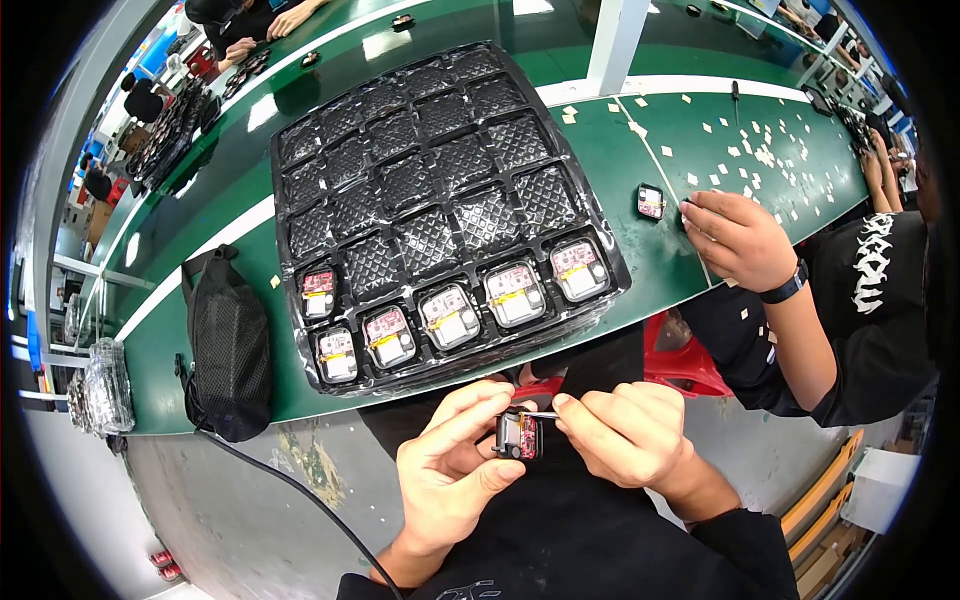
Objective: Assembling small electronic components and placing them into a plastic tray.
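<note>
Both hands work below the bench edge: my left hand point(452, 472) pinches the small module point(519, 436) steady, so my right hand point(622, 432), fingers pressed on tweezers point(541, 414), can reach it; finished modules fill the black tray point(430, 190).

The hands point(540, 450) cover most of the small module point(520, 436) (its tool tip too small to tell).
</note>
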